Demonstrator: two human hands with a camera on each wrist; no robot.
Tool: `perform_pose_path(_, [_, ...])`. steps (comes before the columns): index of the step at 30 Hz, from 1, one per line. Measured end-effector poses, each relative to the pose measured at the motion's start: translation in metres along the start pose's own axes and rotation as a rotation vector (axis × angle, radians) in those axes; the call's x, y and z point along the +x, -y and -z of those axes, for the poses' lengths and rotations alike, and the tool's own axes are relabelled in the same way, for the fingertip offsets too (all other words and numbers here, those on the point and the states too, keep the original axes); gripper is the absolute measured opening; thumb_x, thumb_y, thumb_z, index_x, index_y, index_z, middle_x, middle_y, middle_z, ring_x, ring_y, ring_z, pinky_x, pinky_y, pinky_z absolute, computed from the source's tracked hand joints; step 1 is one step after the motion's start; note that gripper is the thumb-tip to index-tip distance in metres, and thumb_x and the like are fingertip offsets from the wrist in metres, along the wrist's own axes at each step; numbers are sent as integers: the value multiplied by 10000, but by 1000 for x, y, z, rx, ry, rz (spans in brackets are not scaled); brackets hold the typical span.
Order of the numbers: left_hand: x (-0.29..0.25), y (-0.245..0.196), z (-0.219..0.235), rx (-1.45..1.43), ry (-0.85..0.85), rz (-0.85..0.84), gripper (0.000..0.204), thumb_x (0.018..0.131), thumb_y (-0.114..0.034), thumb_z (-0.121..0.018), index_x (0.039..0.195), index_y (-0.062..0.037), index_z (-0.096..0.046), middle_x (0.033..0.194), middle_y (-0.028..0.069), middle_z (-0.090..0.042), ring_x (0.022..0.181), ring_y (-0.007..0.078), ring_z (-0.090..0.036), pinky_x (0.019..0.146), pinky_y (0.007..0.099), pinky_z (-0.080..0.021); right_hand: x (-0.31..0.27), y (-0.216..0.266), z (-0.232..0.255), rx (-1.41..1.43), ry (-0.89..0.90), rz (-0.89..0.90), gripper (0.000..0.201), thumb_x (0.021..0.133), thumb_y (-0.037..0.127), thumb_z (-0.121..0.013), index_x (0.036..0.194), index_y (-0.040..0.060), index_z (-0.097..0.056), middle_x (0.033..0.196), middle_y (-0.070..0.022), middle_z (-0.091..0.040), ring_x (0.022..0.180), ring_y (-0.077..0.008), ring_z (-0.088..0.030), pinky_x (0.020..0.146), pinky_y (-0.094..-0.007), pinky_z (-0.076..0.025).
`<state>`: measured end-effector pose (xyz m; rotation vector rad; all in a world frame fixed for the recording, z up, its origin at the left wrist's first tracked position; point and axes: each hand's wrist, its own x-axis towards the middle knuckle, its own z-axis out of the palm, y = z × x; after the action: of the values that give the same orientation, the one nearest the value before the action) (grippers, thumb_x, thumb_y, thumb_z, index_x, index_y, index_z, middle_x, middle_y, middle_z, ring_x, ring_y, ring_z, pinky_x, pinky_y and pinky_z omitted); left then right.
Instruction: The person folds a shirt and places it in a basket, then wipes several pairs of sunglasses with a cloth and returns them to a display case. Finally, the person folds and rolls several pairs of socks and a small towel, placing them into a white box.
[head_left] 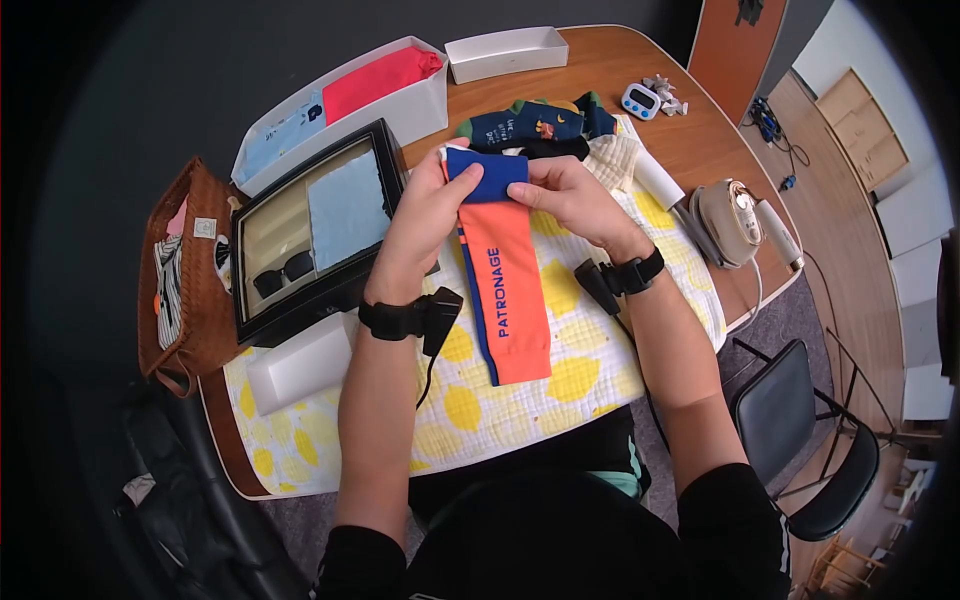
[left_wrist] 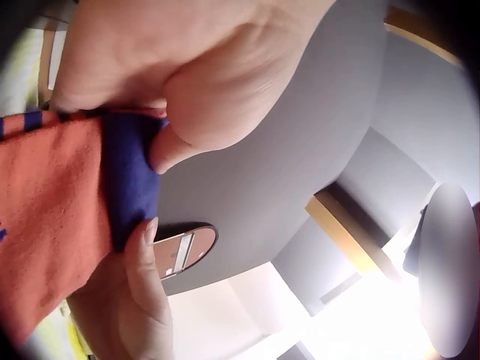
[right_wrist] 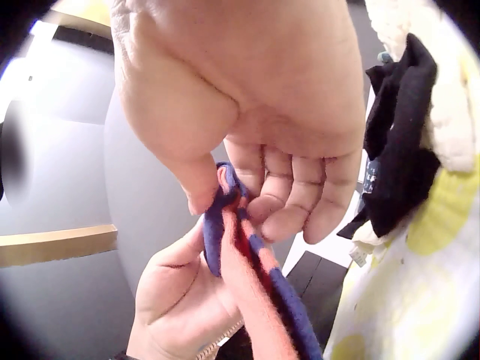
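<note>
An orange pair of socks (head_left: 510,290) with blue "PATRONAGE" lettering hangs over the lemon-print cloth (head_left: 455,408), its blue cuff (head_left: 495,180) at the top. My left hand (head_left: 425,215) pinches the cuff's left side, thumb in front. At the other side, my right hand (head_left: 580,205) grips the cuff between thumb and fingers. In the right wrist view the sock layers (right_wrist: 259,277) lie against each other, with blue and orange stripes along one edge. Just beyond the hands lie dark patterned socks (head_left: 535,125) and a black sock (right_wrist: 401,142).
A black glass-lidded case (head_left: 395,160) holds sunglasses, with a light blue cloth on its lid. White boxes stand behind it and in front (head_left: 300,365). A brown basket (head_left: 210,280) is at the left. On the right are a steamer (head_left: 725,225), a timer (head_left: 640,101) and a chair (head_left: 775,405).
</note>
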<state>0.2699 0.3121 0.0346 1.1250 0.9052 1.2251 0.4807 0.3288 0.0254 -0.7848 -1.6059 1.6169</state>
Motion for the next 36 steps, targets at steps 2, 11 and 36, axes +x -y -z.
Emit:
perform_pose_path(2, [-2,-3,-7,-107,-15,59,421,971,-79,-668,1334,41,-493,1178,108,-643,1027,132,-643,917,277,-522,0,0,1,21,-25,19,315,983,167,-692,1209,-51,-692,1065,-56,-732,971,-79,-645,891,-253,-525])
perform_pose_path(11, [-1,6,-3,50,-54,-12,288,904,-25,-725,1161,23,-605,1049,85,-689,933,133,-669,827,272,-552,4,-7,-4,-61,-129,43,290,925,187,-762,1095,-44,-717,886,-29,-734,824,-46,-644,735,-235,-536])
perform_pose_path(36, [-1,0,-3,192,-75,74,305,895,39,-641,1200,34,-638,1085,98,-717,965,148,-696,879,275,-545,-132,5,-88,-1423,373,404,80,747,106,-642,773,33,-619,838,-103,-590,782,-247,-640,696,-354,-523])
